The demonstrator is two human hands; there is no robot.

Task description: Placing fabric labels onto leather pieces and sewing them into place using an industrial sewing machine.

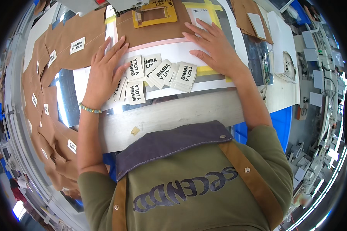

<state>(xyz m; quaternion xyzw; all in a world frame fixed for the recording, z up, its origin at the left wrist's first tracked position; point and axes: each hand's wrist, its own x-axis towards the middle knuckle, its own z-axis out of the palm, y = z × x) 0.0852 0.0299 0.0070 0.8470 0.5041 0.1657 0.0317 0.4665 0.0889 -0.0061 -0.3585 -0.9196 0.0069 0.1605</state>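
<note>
My left hand (104,69) lies with its fingers apart, fingertips at the left part of the front edge of a brown fabric piece (124,27). My right hand (214,48) is spread over that piece's right side, fingertips on the fabric and thumb pointing inward. Neither hand holds anything. Between them is a loose heap of white fabric labels (164,73) with black print, partly overlapping; my left thumb is beside it. Beyond the heap, a yellow rectangular frame (155,24) rests on the fabric under the sewing machine head (123,4).
More brown fabric pieces (36,92) with white labels spread down the left side. Further brown pieces (241,19) lie at the far right. A tray with slim tools (265,63) is beyond my right forearm. A small tan scrap (135,131) sits near the front edge.
</note>
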